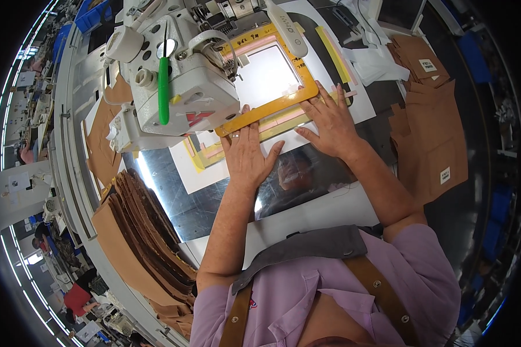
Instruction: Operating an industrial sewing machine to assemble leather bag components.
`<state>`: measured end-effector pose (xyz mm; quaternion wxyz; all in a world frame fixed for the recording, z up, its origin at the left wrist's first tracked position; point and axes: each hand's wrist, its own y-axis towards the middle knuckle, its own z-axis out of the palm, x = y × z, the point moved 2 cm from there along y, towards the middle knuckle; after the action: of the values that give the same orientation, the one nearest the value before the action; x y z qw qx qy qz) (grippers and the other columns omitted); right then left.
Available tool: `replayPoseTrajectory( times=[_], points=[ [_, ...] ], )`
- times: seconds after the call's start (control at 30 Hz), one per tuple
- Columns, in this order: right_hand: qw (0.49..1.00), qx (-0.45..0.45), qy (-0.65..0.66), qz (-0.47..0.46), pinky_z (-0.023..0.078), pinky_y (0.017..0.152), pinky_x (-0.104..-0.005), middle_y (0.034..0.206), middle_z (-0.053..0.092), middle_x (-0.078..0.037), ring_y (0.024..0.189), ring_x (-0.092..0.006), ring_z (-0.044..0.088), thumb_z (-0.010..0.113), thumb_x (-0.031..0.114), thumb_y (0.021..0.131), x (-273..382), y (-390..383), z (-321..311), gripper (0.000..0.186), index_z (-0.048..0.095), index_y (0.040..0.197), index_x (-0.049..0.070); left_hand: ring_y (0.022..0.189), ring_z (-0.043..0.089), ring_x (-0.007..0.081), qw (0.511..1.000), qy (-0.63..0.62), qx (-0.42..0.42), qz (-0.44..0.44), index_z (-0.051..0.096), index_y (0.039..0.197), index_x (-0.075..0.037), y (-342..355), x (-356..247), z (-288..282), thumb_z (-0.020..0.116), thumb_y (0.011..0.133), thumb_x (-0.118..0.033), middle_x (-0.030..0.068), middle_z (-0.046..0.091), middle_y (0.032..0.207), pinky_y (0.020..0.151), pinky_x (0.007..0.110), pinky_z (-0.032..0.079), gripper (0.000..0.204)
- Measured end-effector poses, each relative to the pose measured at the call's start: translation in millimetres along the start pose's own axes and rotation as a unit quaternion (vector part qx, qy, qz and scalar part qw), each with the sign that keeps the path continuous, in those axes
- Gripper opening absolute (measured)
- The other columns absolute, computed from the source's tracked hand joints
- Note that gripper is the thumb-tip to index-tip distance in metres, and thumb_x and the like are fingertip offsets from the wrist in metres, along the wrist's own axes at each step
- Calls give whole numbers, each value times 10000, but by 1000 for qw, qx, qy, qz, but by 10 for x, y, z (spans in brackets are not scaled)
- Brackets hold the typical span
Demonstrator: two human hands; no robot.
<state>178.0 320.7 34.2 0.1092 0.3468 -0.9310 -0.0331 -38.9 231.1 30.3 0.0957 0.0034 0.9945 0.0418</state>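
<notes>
An orange-yellow rectangular frame (pixel 266 111) lies under the sewing machine head (pixel 185 95), with a brightly lit white area inside it. Beneath it are a white sheet (pixel 362 111) and strips of yellow and pink tape (pixel 283 120). My left hand (pixel 248 157) rests flat at the frame's near edge, thumb spread and a ring on one finger. Spread fingers of my right hand (pixel 331 124) press at the frame's near right corner. Neither hand grasps anything. The machine head hides the frame's left part.
A stack of brown fabric pieces (pixel 139 243) stands on the left; more brown pieces (pixel 431 139) lie at right. A green-handled tool (pixel 164 92) is on the machine head. Beside the needle area hangs a white lamp (pixel 287 34). White crumpled material (pixel 379 66) lies beyond my right hand.
</notes>
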Motion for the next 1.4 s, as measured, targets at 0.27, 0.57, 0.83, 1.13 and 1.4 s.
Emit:
replayPoseTrajectory(
  times=[0.27, 0.57, 0.83, 1.13, 1.4],
  points=[
    [1000, -15, 7, 5, 52, 1233, -667, 1511, 505, -169, 1550, -365, 220, 527, 567, 990, -42, -2, -20, 713, 518, 1470, 40, 1548, 246, 320, 1000, 7, -16, 4, 378, 1559, -37, 37, -53, -10, 412, 964, -708, 186, 314, 1644, 1242, 570, 50, 897],
    [999, -21, -8, -43, 120, 1210, -669, 1436, 549, -221, 1489, -434, 329, 618, 471, 945, 24, 43, 49, 662, 517, 1424, 27, 1465, 374, 401, 991, -95, -84, -34, 473, 1475, -8, -64, 16, 29, 561, 895, -686, 229, 496, 1488, 1215, 658, 130, 896],
    [992, 78, -100, -3, 181, 1174, -701, 1384, 515, -248, 1369, -429, 439, 526, 503, 1021, 85, 149, 257, 623, 513, 1451, 52, 1542, 240, 380, 981, -171, -91, -12, 381, 1544, 1, -62, -22, 172, 508, 905, -723, 224, 329, 1621, 1240, 640, 60, 975],
    [973, 27, -217, 70, 237, 1143, -715, 1546, 434, -217, 1500, -453, 284, 364, 591, 1065, -37, 237, 411, 701, 458, 1499, 50, 1535, 269, 343, 975, -143, -167, -25, 435, 1513, -5, 5, -10, 352, 557, 873, -687, 193, 390, 1596, 1212, 690, -22, 944],
    [970, 46, -202, 131, 273, 1157, -649, 1507, 459, -308, 1469, -486, 335, 325, 701, 1023, 35, 283, 256, 864, 583, 1356, -53, 1572, 162, 326, 975, -152, -154, -57, 394, 1529, 26, -24, 17, 376, 521, 892, -678, 229, 294, 1640, 1213, 666, -137, 958]
  ],
)
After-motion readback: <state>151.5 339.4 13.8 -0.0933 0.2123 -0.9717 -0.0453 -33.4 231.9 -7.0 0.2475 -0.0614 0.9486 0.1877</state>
